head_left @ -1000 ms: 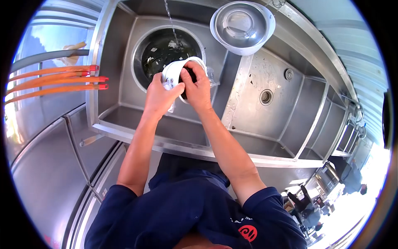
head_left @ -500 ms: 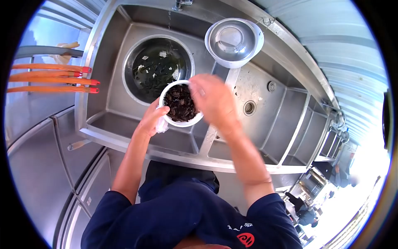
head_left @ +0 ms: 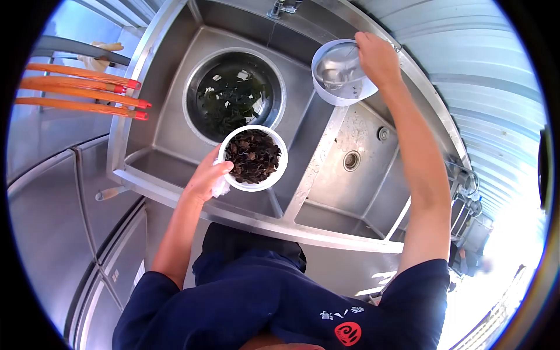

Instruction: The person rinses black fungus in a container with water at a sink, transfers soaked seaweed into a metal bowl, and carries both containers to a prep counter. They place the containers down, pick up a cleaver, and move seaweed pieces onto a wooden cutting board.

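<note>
My left hand grips a white tub of dark brown, crinkled pieces that look like soaked wood ear. A bit of white plastic or cloth is pinched under that hand. Behind the tub, a large steel basin holds dark green leafy pieces in water. At the upper right, my right hand is closed on the rim of a metal bowl. The metal bowl sits tilted inside a white bowl on the sink's divider.
The steel sink has a left basin and a right compartment with a drain. A faucet is at the back. Orange sticks with red ends jut in from the left. A corrugated wall rises at the right.
My right hand has left the tub and moved up and right to the metal bowl, which now tilts in the white bowl. My left hand still holds the tub.
</note>
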`<action>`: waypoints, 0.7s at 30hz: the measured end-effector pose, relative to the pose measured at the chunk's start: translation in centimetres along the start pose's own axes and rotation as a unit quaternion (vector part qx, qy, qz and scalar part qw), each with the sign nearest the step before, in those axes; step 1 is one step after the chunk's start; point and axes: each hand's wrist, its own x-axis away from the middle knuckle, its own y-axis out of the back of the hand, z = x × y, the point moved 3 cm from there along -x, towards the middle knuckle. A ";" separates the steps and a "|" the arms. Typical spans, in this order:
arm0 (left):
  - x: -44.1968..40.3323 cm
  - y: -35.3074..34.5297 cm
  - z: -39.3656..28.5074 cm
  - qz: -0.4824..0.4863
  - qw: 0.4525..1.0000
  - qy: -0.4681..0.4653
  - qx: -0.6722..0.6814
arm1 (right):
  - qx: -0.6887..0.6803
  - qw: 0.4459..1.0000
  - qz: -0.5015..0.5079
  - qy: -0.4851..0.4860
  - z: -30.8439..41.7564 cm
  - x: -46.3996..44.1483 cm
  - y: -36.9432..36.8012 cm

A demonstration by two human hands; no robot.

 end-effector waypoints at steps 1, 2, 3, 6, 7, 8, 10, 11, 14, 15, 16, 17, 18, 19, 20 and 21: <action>0.4 0.2 -0.3 0.002 1.000 -0.005 0.007 | -0.010 1.000 0.011 -0.003 0.5 0.8 2.1; 0.6 0.4 -0.6 0.004 1.000 -0.010 0.012 | -0.019 1.000 0.022 -0.007 0.7 1.6 4.1; 0.5 1.4 -0.2 0.017 0.999 -0.023 0.017 | -0.018 1.000 0.022 -0.006 0.9 2.5 5.8; 1.4 1.6 -1.2 0.050 0.997 -0.036 0.041 | -0.028 0.998 -0.059 -0.026 0.8 5.5 10.4; 1.9 1.7 -1.4 0.044 0.998 -0.033 0.031 | -0.023 0.996 -0.071 -0.049 0.5 6.5 11.4; 2.4 1.7 -1.9 0.031 0.998 -0.031 0.033 | -0.003 0.994 -0.101 -0.052 0.0 7.7 12.6; 3.6 1.6 -2.8 0.064 0.998 -0.021 -0.004 | 0.002 0.979 -0.190 -0.074 -0.4 10.3 15.1; 3.9 2.0 -2.5 0.088 0.996 -0.021 0.010 | 0.004 0.961 -0.196 -0.195 -1.2 12.4 15.6; 5.5 1.6 -2.5 0.110 0.993 -0.030 0.009 | -0.158 0.864 -0.214 -0.427 -3.2 20.1 15.5; 5.7 1.9 -1.9 0.111 0.994 -0.018 0.012 | -0.249 0.811 -0.246 -0.469 -3.0 22.9 14.9; 6.1 2.1 -1.5 0.110 0.994 -0.016 0.012 | -0.226 0.828 -0.225 -0.461 -1.5 24.7 14.9; 6.4 2.2 -1.1 0.117 0.993 -0.007 0.016 | -0.203 0.844 -0.204 -0.452 0.1 26.7 14.8; 6.6 2.2 -0.9 0.125 0.992 0.001 0.019 | -0.276 0.791 -0.214 -0.502 1.0 30.0 13.2; 7.1 2.3 -0.5 0.118 0.993 0.010 0.011 | -0.347 0.730 -0.221 -0.546 1.9 32.8 11.9; 7.5 2.5 0.2 0.119 0.993 0.010 0.009 | -0.336 0.715 -0.226 -0.571 5.0 33.2 12.0; 7.5 2.8 0.9 0.125 0.992 0.014 0.013 | -0.324 0.698 -0.234 -0.594 8.5 33.2 12.0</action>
